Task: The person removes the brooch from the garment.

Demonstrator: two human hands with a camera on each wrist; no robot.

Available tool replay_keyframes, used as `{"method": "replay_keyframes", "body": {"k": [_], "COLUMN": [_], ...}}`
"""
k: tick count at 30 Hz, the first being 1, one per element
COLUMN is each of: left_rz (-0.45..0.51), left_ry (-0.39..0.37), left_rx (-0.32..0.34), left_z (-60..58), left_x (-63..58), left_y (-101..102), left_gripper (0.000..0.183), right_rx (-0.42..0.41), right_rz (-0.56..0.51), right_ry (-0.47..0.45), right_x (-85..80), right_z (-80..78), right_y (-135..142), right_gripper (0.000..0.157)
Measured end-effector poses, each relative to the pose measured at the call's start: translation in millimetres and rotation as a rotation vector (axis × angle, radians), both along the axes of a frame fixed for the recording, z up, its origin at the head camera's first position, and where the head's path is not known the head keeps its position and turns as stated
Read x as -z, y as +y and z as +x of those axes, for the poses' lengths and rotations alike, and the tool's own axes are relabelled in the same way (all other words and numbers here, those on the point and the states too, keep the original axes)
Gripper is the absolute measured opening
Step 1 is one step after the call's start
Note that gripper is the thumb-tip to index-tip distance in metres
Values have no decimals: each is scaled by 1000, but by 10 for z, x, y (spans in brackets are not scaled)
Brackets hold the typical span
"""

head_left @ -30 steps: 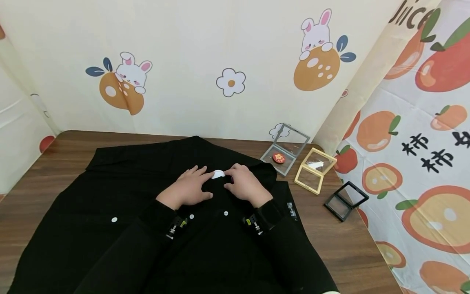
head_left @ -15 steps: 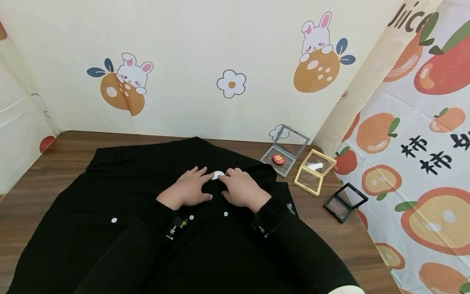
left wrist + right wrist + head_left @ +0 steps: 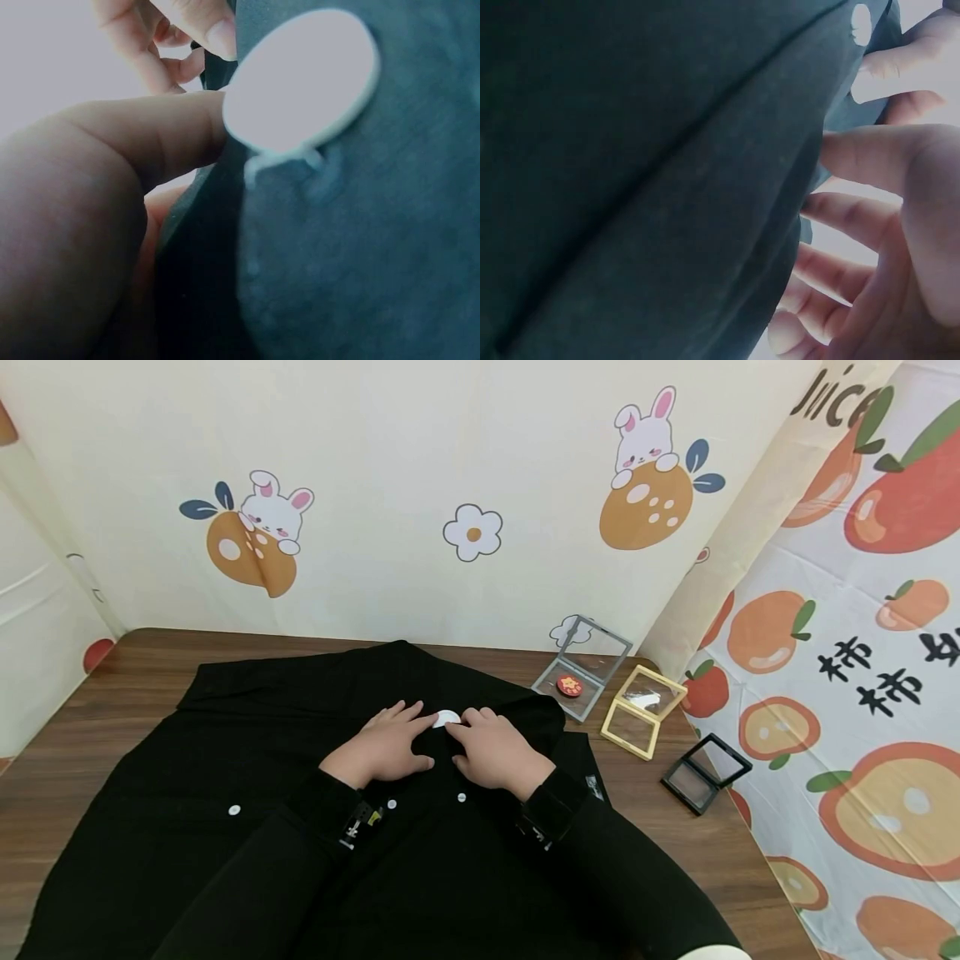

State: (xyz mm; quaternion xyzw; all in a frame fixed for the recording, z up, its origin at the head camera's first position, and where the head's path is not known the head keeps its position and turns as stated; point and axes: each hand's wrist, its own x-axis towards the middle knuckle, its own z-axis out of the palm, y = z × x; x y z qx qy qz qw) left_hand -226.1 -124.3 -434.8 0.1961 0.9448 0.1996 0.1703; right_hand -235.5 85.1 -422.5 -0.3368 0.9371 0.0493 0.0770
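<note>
A black button-up garment [image 3: 247,735] lies spread over the table. On it sits a small white rounded piece [image 3: 446,718], its kind unclear, partly covered by fingertips. My left hand [image 3: 386,743] rests palm down on the cloth with fingers spread, its index fingertip at the white piece's left edge. From the other side, my right hand [image 3: 498,750] touches the piece with its index fingertip, thumb apart on the cloth. Close up in the left wrist view, a white button [image 3: 304,82] with a loose thread stands beside the left thumb. The right wrist view has the right hand's fingers [image 3: 855,157] against the cloth.
Right of the garment stand three raised-lid cases: a grey one [image 3: 588,689] with a red flower-marked disc [image 3: 568,685], a cream one [image 3: 641,733] and a black one [image 3: 693,785]. A printed curtain [image 3: 847,693] hangs at right. Brown table [image 3: 675,860] shows around the garment.
My right hand has shifted slightly left and down, its index fingertip now on the white piece. The right forearm has swung outward to the right. My left hand has stayed in place.
</note>
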Motion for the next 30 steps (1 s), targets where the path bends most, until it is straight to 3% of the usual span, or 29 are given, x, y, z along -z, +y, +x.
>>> {"method": "replay_keyframes", "body": {"k": [11, 30], "left_rz": [-26, -31], "left_ry": [-14, -36], "left_rx": [-15, -3], "left_z": [-19, -22], "left_x": [-10, -14], "left_y": [-3, 19], "left_gripper": [73, 74], "right_rx": [29, 40], "right_rz": [-30, -1], "right_ry": [-73, -78], "right_x": [-8, 11], "right_z": [-47, -57], "right_y": [0, -1], "right_gripper": [57, 59]}}
